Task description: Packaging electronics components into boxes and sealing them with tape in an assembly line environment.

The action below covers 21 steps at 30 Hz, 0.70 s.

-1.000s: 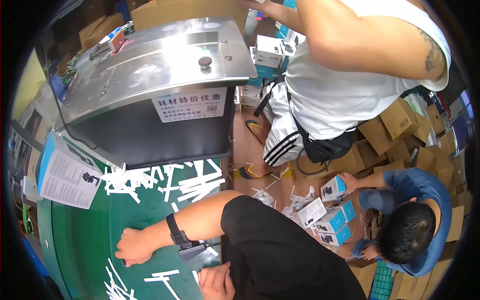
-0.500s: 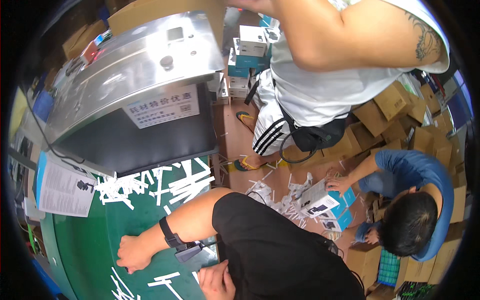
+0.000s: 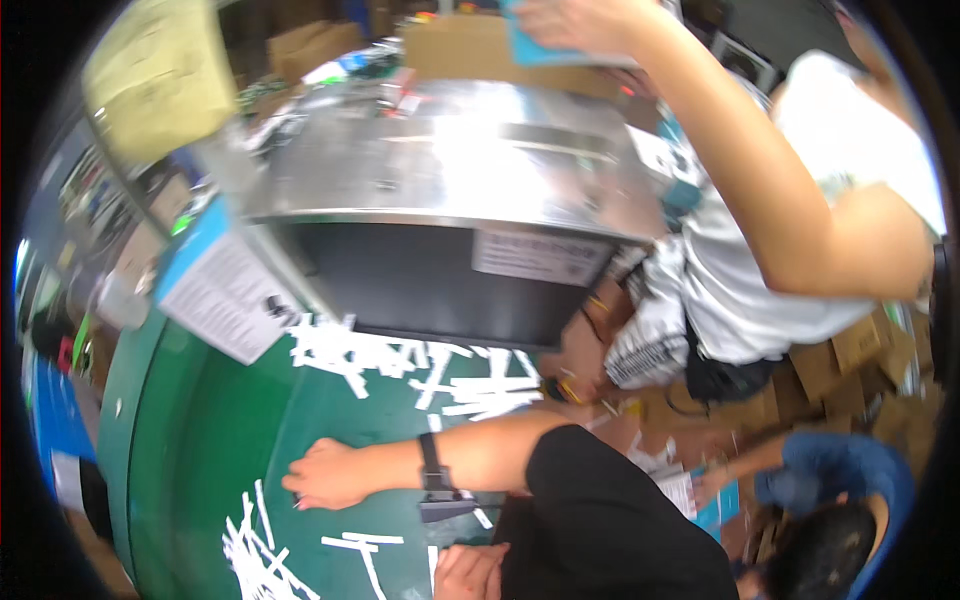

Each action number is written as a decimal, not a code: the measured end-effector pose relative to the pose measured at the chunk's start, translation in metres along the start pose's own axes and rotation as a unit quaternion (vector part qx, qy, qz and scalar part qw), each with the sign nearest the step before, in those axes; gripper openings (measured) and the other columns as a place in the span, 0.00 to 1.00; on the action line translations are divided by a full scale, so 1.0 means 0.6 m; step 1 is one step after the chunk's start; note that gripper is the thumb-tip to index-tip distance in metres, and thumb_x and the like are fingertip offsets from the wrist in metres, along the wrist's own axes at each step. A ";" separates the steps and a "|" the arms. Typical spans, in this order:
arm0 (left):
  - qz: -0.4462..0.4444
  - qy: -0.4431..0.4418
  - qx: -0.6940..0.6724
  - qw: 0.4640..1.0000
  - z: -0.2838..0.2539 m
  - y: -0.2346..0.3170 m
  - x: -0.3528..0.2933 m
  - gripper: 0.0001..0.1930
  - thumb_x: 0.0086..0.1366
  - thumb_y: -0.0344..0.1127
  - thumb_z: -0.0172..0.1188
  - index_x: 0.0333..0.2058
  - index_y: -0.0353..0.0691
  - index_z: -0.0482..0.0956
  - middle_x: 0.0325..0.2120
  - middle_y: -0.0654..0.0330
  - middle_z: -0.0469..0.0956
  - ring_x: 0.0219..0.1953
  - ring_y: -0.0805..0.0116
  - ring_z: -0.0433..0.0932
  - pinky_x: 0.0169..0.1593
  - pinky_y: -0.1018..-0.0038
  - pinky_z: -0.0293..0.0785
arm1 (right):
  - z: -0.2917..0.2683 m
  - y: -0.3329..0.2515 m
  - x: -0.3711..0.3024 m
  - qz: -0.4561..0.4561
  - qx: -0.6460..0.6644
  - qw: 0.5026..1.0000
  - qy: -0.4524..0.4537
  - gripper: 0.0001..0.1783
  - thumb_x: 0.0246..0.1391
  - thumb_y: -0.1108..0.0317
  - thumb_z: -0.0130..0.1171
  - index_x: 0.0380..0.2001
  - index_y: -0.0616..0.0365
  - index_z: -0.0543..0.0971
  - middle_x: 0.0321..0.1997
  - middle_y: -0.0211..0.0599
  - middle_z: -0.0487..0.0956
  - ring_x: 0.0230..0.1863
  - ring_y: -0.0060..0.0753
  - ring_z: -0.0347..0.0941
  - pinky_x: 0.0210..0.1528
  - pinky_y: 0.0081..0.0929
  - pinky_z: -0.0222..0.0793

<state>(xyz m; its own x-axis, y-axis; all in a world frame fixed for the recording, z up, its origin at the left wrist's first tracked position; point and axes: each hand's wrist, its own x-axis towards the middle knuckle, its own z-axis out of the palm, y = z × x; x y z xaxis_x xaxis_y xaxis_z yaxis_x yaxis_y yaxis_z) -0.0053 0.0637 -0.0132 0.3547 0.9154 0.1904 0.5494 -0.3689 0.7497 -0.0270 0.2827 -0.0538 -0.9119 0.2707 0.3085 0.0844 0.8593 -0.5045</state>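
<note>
A black strap with a small dark device (image 3: 445, 495) sits on my right wrist. The forearm reaches leftward over the green tabletop (image 3: 200, 440). My right hand (image 3: 328, 474) is closed low over the surface, with a small dark thing at its fingertips too blurred to name. Loose white strips (image 3: 262, 560) lie just below it, and a few more (image 3: 365, 543) lie between my two hands. At the lower edge is my left hand (image 3: 468, 573), fingers curled and pressed together, partly cut off. Whatever it holds, if anything, is hidden.
A steel-topped machine (image 3: 400, 190) with a dark front stands beyond, many white strips along its base. Left of it leans a blue-and-white printed box (image 3: 230, 300). A white-shirted person (image 3: 820, 230) holds a blue box (image 3: 545, 45). Someone in blue (image 3: 850, 490) crouches among cartons.
My view has swung, so the machine and table appear further right. The white-shirted person's raised hand and blue box have come into sight. Both my hands keep nearly the same pose.
</note>
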 end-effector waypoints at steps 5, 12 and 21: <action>0.034 0.023 -0.018 0.999 0.000 -0.010 -0.011 0.12 0.56 0.22 0.59 0.40 0.35 0.82 0.35 0.52 0.81 0.37 0.50 0.78 0.43 0.59 0.73 | -0.011 -0.011 0.004 0.040 -0.014 0.999 -0.003 0.20 0.63 0.50 0.54 0.43 0.56 0.74 0.34 0.43 0.77 0.36 0.52 0.80 0.39 0.48 0.72; 0.024 0.039 -0.015 0.999 0.010 -0.014 -0.037 0.13 0.57 0.25 0.59 0.42 0.36 0.82 0.37 0.53 0.79 0.40 0.52 0.77 0.46 0.60 0.72 | -0.012 -0.028 0.001 0.011 -0.018 1.000 -0.015 0.20 0.66 0.47 0.49 0.43 0.54 0.74 0.35 0.41 0.77 0.35 0.51 0.79 0.36 0.47 0.73; 0.056 0.017 -0.020 0.998 0.011 -0.019 -0.029 0.13 0.58 0.24 0.59 0.43 0.37 0.81 0.36 0.53 0.78 0.40 0.50 0.76 0.44 0.59 0.72 | -0.016 -0.016 0.004 0.054 -0.044 0.997 0.019 0.19 0.66 0.47 0.49 0.41 0.52 0.74 0.34 0.40 0.76 0.35 0.49 0.79 0.35 0.46 0.73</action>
<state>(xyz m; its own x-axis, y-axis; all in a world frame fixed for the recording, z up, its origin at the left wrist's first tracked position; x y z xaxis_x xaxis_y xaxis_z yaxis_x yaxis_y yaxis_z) -0.0127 0.0510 -0.0294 0.3853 0.8741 0.2958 0.4770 -0.4630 0.7471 -0.0258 0.2794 -0.0403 -0.8801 0.3778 0.2876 0.2167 0.8585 -0.4649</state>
